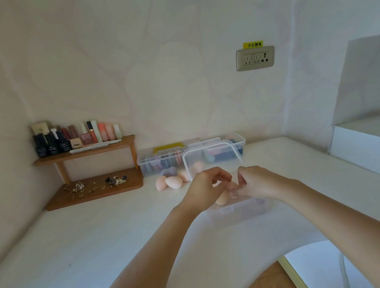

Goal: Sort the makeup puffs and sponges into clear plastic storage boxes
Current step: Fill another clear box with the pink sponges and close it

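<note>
Head view: both hands, left hand [206, 185] and right hand [257, 182], pinch peach sponges [222, 198] over the clear box [238, 214]. Risk: the upright lid [212, 158] tips shut, or a sponge rolls across the bench [101, 238].

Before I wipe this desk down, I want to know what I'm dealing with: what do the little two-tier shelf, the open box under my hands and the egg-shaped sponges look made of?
Two-tier shelf: looks like wood, warm brown, smooth finish.
Open box: clear plastic; the contents show through its wall.
Egg-shaped sponges: probably soft foam, matte peach, no shine.
</note>
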### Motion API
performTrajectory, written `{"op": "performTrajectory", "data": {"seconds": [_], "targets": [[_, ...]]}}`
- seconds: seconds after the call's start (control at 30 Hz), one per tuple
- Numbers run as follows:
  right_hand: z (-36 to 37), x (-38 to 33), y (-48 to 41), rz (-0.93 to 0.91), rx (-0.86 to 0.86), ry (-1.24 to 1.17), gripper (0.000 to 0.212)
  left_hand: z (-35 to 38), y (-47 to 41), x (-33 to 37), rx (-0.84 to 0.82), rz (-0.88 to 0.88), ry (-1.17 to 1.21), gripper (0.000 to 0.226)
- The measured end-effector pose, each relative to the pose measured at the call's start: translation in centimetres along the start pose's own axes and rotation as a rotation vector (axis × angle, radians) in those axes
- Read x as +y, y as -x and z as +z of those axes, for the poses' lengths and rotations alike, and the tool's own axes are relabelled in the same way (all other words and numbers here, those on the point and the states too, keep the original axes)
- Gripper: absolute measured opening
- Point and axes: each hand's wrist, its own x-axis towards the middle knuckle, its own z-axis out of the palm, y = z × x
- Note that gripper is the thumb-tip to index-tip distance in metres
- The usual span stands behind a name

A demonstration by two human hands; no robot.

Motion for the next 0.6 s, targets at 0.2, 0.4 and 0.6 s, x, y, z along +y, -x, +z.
{"op": "performTrajectory", "data": {"seconds": [0.2, 0.4, 0.6], "targets": [[0.1, -0.4, -1.3, 0.047, 0.089, 0.133, 0.062, -1.5, -1.3, -1.1, 0.351, -0.065, 0.224, 0.023], [1.2, -0.6, -2.2, 0.044, 0.138, 0.111, 0.06, -6.3, -0.8, -6.4, 0.582, -0.335, -0.019, 0.028], [1.5, -0.4, -2.1, 0.035, 0.164, 0.051, 0.056, -7.3, 0.1, -12.4, 0.338, -0.528, -0.27, 0.042]]}}
